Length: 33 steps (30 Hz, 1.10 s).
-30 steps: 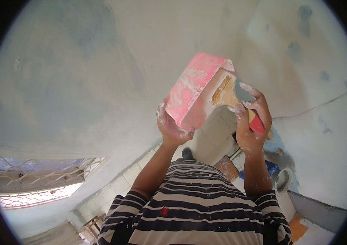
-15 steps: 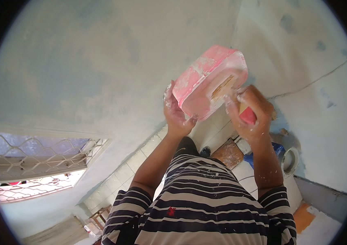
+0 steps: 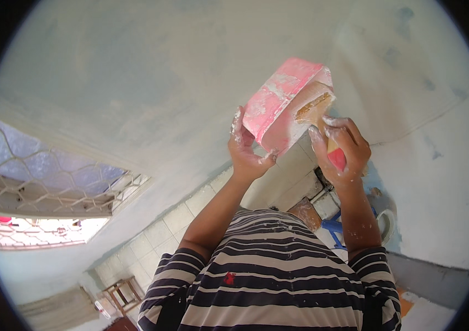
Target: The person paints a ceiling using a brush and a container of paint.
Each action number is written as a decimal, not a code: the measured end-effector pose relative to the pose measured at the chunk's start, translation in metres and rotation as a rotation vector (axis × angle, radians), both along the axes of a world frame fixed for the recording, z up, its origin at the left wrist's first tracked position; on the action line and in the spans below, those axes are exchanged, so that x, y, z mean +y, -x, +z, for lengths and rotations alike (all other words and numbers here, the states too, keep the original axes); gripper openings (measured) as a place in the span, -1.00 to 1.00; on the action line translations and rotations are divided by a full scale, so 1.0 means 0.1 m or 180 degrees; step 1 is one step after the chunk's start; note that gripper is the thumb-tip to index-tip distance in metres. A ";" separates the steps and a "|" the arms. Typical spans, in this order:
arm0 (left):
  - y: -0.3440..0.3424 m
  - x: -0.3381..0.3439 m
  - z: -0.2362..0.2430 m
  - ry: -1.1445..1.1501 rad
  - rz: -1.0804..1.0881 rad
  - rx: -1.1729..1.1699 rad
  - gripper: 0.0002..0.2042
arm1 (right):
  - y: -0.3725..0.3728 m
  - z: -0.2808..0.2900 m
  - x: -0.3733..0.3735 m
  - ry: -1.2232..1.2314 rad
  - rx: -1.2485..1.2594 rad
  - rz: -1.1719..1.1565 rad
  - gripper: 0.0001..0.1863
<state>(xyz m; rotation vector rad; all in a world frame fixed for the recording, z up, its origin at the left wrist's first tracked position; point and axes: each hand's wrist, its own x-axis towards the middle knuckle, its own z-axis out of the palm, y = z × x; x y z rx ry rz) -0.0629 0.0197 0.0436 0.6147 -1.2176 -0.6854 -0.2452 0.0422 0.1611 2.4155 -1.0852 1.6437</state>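
My left hand (image 3: 248,151) grips the lower end of a pink plastic tub (image 3: 281,91), its thumb on the rim and fingers along the outside. The tub is tilted, its opening facing right, and white paint or filler is smeared over its walls. In my right hand (image 3: 347,149) is a wide paintbrush (image 3: 314,108) with a wooden handle ending in pink-red. Its bristles lie at the tub's opening, against or just inside the inner wall; exact contact is hard to tell. White smears mark the fingers of both hands.
A patchy grey-white wall (image 3: 135,83) rises ahead, meeting another wall (image 3: 422,66) at right. A window with a metal grille (image 3: 47,182) is at left. Below lie floor tiles (image 3: 179,215), a wooden stool (image 3: 124,295), a blue frame-like object (image 3: 333,227) and a pale round bucket (image 3: 387,223).
The brush has shifted up along the tub's opening, its bristles now showing more clearly. The tub and left hand have moved slightly right, and the whole view has turned a little.
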 end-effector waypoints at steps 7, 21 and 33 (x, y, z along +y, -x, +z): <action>-0.31 0.12 -0.01 0.0085 0.0280 0.0153 0.05 | -0.28 -0.09 -0.05 -0.0359 0.0013 0.0489 -0.74; -0.79 -0.03 -0.17 -0.0431 -0.0013 0.0591 0.11 | -0.67 -0.17 -0.34 -0.0387 -0.0175 0.0312 -0.79; -0.11 -0.52 -0.16 -0.0742 -0.0041 0.0674 0.05 | -0.02 -0.12 -1.00 -0.0296 0.0107 0.1066 -0.76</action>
